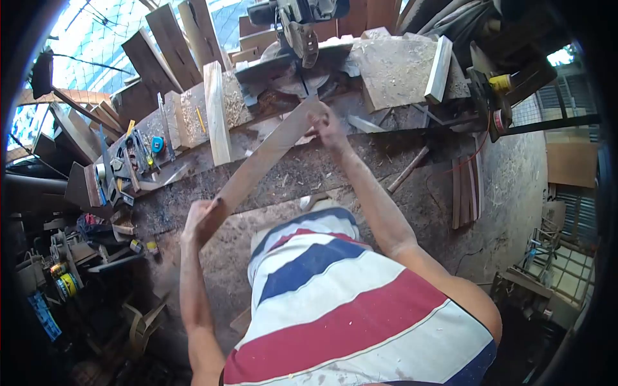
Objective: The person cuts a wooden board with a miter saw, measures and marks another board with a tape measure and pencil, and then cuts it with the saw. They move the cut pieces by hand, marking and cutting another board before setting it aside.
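Note:
A long flat wooden board (261,168) slants across the middle of the view, held up in front of the bench. My left hand (204,220) grips its near lower end, fingers wrapped round the edge. Close to the board's far upper end, my right hand (327,127) has its fingers bent against the right edge. That far end is just in front of a miter saw (298,42) and its metal base (309,83).
Sawdust lies on the workbench (399,71). A pale wood block (439,69) rests at its right, another upright-looking piece (217,112) at its left. Hand tools and a blue tape measure (158,145) lie farther left. A wooden-handled tool (408,170) leans below the bench edge.

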Action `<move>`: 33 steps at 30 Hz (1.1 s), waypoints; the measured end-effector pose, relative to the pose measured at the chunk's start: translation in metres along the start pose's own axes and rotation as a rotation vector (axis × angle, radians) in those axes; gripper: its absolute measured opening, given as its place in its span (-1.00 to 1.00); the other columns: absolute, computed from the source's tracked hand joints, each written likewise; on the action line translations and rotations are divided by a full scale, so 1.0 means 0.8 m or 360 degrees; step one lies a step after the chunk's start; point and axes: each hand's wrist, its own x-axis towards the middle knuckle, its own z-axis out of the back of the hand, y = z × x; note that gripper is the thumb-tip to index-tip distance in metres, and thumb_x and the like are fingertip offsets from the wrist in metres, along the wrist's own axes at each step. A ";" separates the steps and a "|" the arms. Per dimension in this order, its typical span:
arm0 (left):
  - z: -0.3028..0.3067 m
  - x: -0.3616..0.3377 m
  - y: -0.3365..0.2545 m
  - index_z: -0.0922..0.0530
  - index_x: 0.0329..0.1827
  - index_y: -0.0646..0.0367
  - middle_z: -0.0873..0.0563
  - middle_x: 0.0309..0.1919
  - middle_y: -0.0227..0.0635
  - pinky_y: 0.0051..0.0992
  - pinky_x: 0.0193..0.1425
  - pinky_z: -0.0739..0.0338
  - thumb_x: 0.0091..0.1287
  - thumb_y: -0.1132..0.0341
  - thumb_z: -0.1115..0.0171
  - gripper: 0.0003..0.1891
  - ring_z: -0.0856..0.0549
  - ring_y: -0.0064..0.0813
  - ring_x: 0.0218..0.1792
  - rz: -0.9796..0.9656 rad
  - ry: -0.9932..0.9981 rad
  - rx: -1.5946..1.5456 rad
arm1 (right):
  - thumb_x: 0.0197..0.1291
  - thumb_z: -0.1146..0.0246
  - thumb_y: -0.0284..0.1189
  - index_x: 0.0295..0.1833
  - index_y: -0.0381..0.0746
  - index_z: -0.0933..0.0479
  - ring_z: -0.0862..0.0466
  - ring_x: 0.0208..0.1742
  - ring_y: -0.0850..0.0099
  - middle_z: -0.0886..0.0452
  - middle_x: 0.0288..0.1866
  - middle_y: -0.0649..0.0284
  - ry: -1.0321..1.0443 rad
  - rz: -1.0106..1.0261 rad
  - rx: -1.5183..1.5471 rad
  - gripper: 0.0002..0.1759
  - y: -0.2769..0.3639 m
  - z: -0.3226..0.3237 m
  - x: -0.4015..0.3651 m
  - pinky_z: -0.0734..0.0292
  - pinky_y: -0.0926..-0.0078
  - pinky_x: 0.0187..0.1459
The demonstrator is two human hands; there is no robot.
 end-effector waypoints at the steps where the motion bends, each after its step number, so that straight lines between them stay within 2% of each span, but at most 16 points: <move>1: 0.001 0.012 -0.020 -0.72 -0.39 0.28 -0.59 -0.55 -0.61 -0.37 -0.42 -0.41 0.62 -0.28 -0.30 -0.30 -0.48 -0.73 -0.46 -0.0111 0.0027 0.0405 | 0.48 -0.49 0.08 0.78 -0.15 -0.20 -0.85 -0.12 0.39 -0.78 0.05 0.14 -0.0018 -0.0015 0.0042 0.00 -0.022 0.024 0.018 -0.76 0.39 -0.31; 2: 0.007 0.044 -0.017 -0.72 -0.41 0.29 -0.61 -0.60 -0.48 -0.35 -0.41 -0.46 0.59 -0.28 -0.32 -0.30 -0.53 -0.69 -0.48 -0.0059 0.0008 0.0388 | 0.49 -0.49 0.07 0.74 -0.14 -0.31 -0.85 -0.11 0.39 -0.78 0.06 0.16 -0.0020 -0.0004 0.0075 -0.08 -0.027 0.043 0.042 -0.76 0.39 -0.32; 3: 0.001 0.043 -0.069 -0.75 -0.40 0.31 -0.66 -0.61 -0.34 -0.31 -0.38 -0.52 0.54 -0.30 -0.34 -0.28 -0.60 -0.63 -0.48 0.0101 -0.0072 0.0470 | 0.50 -0.48 0.06 0.67 -0.13 -0.38 -0.85 -0.11 0.39 -0.77 0.09 0.18 -0.0084 -0.0045 0.0088 -0.16 -0.029 0.054 0.051 -0.76 0.39 -0.30; 4: 0.022 0.091 -0.040 -0.79 -0.36 0.31 -0.72 -0.59 -0.19 -0.23 -0.34 -0.56 0.51 -0.36 -0.33 -0.25 -0.65 -0.44 -0.52 -0.0102 -0.0083 0.0736 | 0.50 -0.47 0.04 0.60 -0.12 -0.46 -0.85 -0.11 0.40 -0.77 0.12 0.21 -0.0140 -0.0096 0.0097 -0.25 -0.032 0.061 0.056 -0.77 0.39 -0.28; 6: 0.032 0.115 -0.087 -0.84 -0.29 0.26 -0.83 -0.44 0.04 -0.08 -0.22 -0.68 0.36 -0.54 -0.36 -0.16 -0.82 -0.02 -0.41 -0.0304 -0.0245 0.1229 | 0.53 -0.45 0.02 0.54 -0.10 -0.53 -0.84 -0.08 0.40 -0.76 0.15 0.24 -0.0149 -0.0191 0.0083 -0.34 -0.034 0.065 0.077 -0.78 0.39 -0.25; 9: 0.056 0.155 -0.129 -0.79 -0.28 0.17 -0.86 -0.38 -0.01 -0.07 -0.08 -0.78 0.16 -0.63 -0.44 -0.14 -0.90 0.01 -0.28 -0.0496 -0.0511 0.1617 | 0.52 -0.45 0.03 0.53 -0.05 -0.53 -0.83 0.00 0.40 -0.75 0.19 0.25 -0.0163 -0.0231 0.0000 -0.35 -0.033 0.085 0.106 -0.78 0.40 -0.23; 13: 0.096 0.219 -0.146 -0.68 -0.23 0.11 -0.84 -0.32 -0.12 -0.02 -0.07 -0.74 0.11 -0.56 -0.54 -0.21 -0.87 -0.01 -0.22 -0.0992 -0.0780 0.1829 | 0.34 -0.51 0.23 0.53 -0.03 -0.53 -0.81 -0.14 0.43 -0.71 0.06 0.21 -0.0037 -0.0262 0.0007 -0.16 -0.006 0.092 0.125 -0.75 0.48 -0.34; 14: 0.107 0.238 -0.141 -0.67 -0.15 0.10 -0.82 -0.28 -0.14 -0.04 -0.06 -0.72 0.18 -0.47 -0.55 -0.27 -0.87 -0.05 -0.16 -0.1107 -0.0837 0.1858 | 0.35 -0.50 0.25 0.54 -0.03 -0.54 -0.80 -0.16 0.44 -0.72 0.05 0.21 -0.0060 -0.0324 0.0046 -0.16 0.004 0.089 0.124 -0.74 0.48 -0.35; 16: 0.125 0.271 -0.132 -0.71 0.07 0.08 -0.88 -0.04 -0.16 -0.07 0.07 -0.69 0.26 -0.29 -0.57 -0.37 -0.87 -0.11 -0.03 -0.1004 -0.0809 0.2001 | 0.37 -0.47 0.28 0.54 -0.01 -0.56 -0.80 -0.19 0.47 -0.72 0.04 0.22 -0.0097 -0.0417 0.0124 -0.17 0.024 0.071 0.131 -0.73 0.48 -0.37; 19: 0.120 0.298 -0.117 -0.71 0.36 0.02 -0.83 0.29 -0.16 -0.10 0.28 -0.62 0.28 -0.10 -0.60 -0.35 -0.82 -0.16 0.24 -0.1332 -0.1200 0.1869 | 0.49 -0.44 0.15 0.58 -0.01 -0.60 -0.75 -0.37 0.56 -0.75 -0.12 0.28 -0.0282 -0.0239 -0.0094 -0.28 0.016 0.046 0.143 -0.65 0.57 -0.48; 21: 0.113 0.305 -0.102 -0.66 0.48 0.00 -0.74 0.45 -0.16 -0.09 0.40 -0.55 0.25 -0.01 -0.63 -0.28 -0.73 -0.17 0.41 -0.1278 -0.1222 0.1838 | 0.56 -0.45 -0.03 0.60 -0.02 -0.60 -0.70 -0.46 0.61 -0.77 -0.19 0.30 -0.0351 -0.0164 -0.0029 -0.37 0.000 0.037 0.158 -0.55 0.64 -0.54; 23: 0.111 0.309 -0.084 -0.61 0.60 -0.04 -0.67 0.56 -0.17 -0.06 0.59 -0.43 0.25 0.06 -0.66 -0.20 -0.58 -0.16 0.61 -0.1300 -0.1169 0.1744 | 0.54 -0.47 -0.06 0.61 -0.07 -0.58 -0.72 -0.43 0.60 -0.76 -0.19 0.31 -0.0390 -0.0111 -0.0135 -0.34 -0.013 0.042 0.158 -0.59 0.63 -0.52; 26: 0.126 0.296 -0.087 -0.44 0.75 -0.11 -0.46 0.74 -0.24 0.03 0.77 -0.24 0.26 -0.16 -0.64 -0.01 -0.42 -0.12 0.72 -0.1289 -0.0850 0.1719 | 0.55 -0.46 -0.13 0.57 -0.03 -0.64 -0.66 -0.45 0.66 -0.75 -0.30 0.36 -0.0424 -0.0008 -0.0318 -0.43 -0.029 0.044 0.160 -0.52 0.56 -0.49; 27: 0.137 0.304 -0.085 -0.41 0.74 -0.04 -0.45 0.73 -0.23 0.07 0.80 -0.20 0.22 -0.25 -0.62 0.04 -0.38 -0.13 0.74 -0.1279 -0.0895 0.1725 | 0.55 -0.47 -0.14 0.56 -0.03 -0.66 -0.66 -0.45 0.65 -0.74 -0.34 0.37 -0.0441 0.0011 -0.0437 -0.44 -0.031 0.045 0.164 -0.52 0.52 -0.46; 30: 0.161 0.322 -0.088 -0.49 0.59 0.12 -0.56 0.61 -0.12 0.08 0.81 -0.18 0.24 -0.22 -0.62 -0.05 -0.45 -0.08 0.69 -0.1216 -0.0728 0.1831 | 0.53 -0.48 -0.16 0.42 -0.07 -0.75 -0.68 -0.45 0.58 -0.75 -0.39 0.32 -0.0510 0.0076 -0.0767 -0.55 -0.021 0.038 0.186 -0.57 0.39 -0.36; 33: 0.178 0.342 -0.088 -0.48 0.54 0.12 -0.58 0.57 -0.16 0.00 0.75 -0.29 0.14 -0.11 -0.71 -0.05 -0.46 -0.10 0.67 -0.1196 -0.0760 0.1677 | 0.49 -0.49 -0.13 0.19 -0.18 -0.83 -0.72 -0.44 0.49 -0.79 -0.39 0.24 -0.0521 0.0097 -0.0931 -0.62 -0.019 0.031 0.226 -0.61 0.30 -0.29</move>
